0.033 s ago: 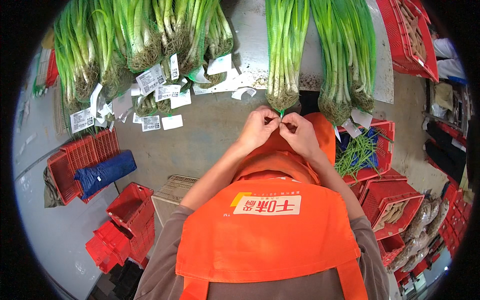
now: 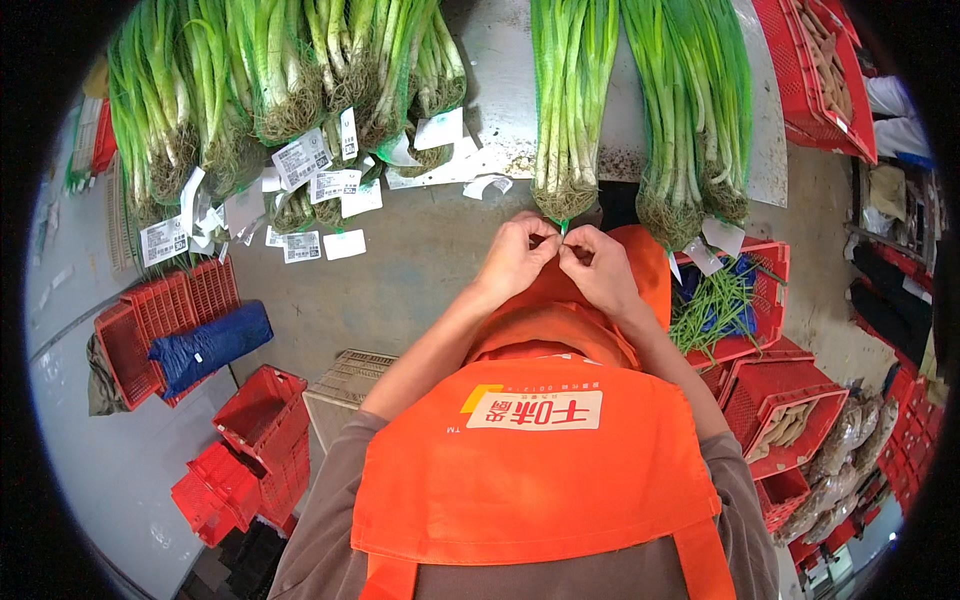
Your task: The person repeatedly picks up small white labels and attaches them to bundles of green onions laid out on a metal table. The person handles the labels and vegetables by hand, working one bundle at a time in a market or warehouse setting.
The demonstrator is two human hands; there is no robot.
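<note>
Right in front of me, a bunch of long green onions [image 2: 574, 110] in green netting lies with its roots over the table's near edge. Just below the roots, the netting narrows to a thin twisted end [image 2: 563, 226]. My left hand [image 2: 520, 255] pinches at this end, thumb against forefinger. From the other side my right hand [image 2: 600, 265] pinches the same netting end, its fingertips almost touching the left ones. The fingers partly hide what lies between them. To the right are more netted green onions [image 2: 668, 130], with white tags [image 2: 722, 236] hanging by their roots.
Several netted bunches [image 2: 290, 80] with printed white labels [image 2: 302, 160] crowd the left of the metal table [image 2: 497, 60]. A red crate [image 2: 768, 290] of green stalks stands by my right arm. Stacked red crates [image 2: 262, 420] and a beige crate [image 2: 345, 385] are at the left.
</note>
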